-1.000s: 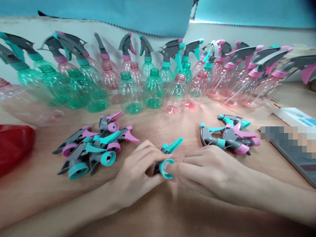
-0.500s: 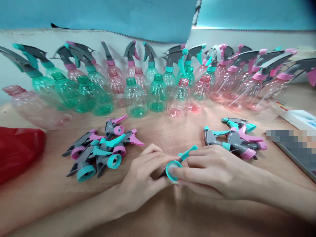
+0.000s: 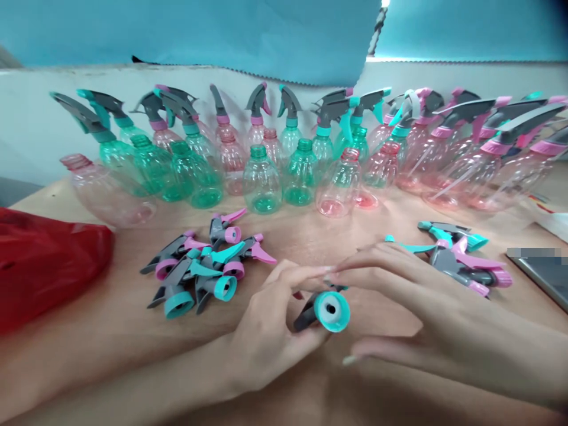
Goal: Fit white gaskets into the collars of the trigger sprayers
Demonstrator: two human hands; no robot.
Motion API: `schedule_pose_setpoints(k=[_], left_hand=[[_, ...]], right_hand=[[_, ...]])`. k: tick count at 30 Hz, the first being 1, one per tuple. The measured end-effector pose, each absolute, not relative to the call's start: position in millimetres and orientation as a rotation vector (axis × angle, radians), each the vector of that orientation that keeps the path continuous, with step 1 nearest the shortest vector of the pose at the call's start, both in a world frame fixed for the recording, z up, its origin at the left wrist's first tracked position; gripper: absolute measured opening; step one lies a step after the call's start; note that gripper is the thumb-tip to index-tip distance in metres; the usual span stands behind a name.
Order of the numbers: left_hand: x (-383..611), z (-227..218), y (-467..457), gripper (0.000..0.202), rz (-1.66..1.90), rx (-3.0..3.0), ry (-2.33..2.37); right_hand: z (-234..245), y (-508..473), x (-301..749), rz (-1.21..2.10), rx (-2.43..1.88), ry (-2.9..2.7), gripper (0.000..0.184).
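Smooth plastic spray head [image 3: 325,311], glossy clear plastic bottles [image 3: 262,184], smooth wood-look table [image 3: 306,239], matt cloth [image 3: 186,38]

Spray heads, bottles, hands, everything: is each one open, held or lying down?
Held spray head: collar opening facing us
Left hand: gripping it
Right hand: open
Loose spray heads: lying in two piles
Bare bottles: open-necked
Capped bottles: sprayers on
Red bag: rumpled

Zigzag-edged blue cloth [image 3: 199,35] hangs over a pale wall [image 3: 39,106]; a red bag [image 3: 48,272] lies on the desk [image 3: 110,316] at left, a dark flat object [image 3: 544,279] at right.
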State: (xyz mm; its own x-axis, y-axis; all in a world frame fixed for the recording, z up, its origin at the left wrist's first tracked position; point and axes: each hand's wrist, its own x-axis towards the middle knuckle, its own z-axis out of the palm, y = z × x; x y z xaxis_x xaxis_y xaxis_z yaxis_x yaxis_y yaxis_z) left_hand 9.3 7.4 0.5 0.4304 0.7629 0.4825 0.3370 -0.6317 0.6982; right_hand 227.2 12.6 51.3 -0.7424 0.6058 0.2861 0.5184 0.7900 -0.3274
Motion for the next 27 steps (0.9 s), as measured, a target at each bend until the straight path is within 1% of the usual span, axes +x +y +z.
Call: schedule_pose_setpoints(k=[1,3,9,11,16,20,21,23,25,26,27], left_hand=[[9,0,7,0.057,1.131,2.191,0.921],[8,-1,6,0.059,1.159,2.221,0.919],[8,-2,4,0.068,1.129,2.212,0.976],[7,-1,3,0.070,1.144,2.204,0.969],[3,-1,-1,0.068,1.094,2.155,1.045],[-5,1,-3,0.067,1.005,2.186,1.071],[-8,4,-4,0.068,0.981,2.219,1.052],[-16,10,-3,0.078,0.934,2.296,1.006],[-27,20,-2,0.089,0.889,2.385,0.984],[-35,25,-1,0.085,0.861,2.433,1.000],[-43,30,1,0.074,0.814,2.489,1.025]], right_hand=[[51,11,228,0.368,-0.862,-2.623,0.056],[50,8,226,0.382,-0.853,-2.637,0.055],[46,3,208,0.249,-0.811,-2.561,0.030],[47,5,204,0.205,-0.800,-2.551,0.025],[49,9,198,0.194,-0.746,-2.573,0.034],[47,10,194,0.343,-0.723,-2.588,0.032],[46,10,195,0.379,-0.738,-2.578,0.030],[44,10,202,0.382,-0.784,-2.558,0.027],[43,12,217,0.248,-0.874,-2.551,0.029],[43,13,226,0.156,-0.947,-2.515,0.027],[44,14,236,0.031,-1.042,-2.457,0.024]])
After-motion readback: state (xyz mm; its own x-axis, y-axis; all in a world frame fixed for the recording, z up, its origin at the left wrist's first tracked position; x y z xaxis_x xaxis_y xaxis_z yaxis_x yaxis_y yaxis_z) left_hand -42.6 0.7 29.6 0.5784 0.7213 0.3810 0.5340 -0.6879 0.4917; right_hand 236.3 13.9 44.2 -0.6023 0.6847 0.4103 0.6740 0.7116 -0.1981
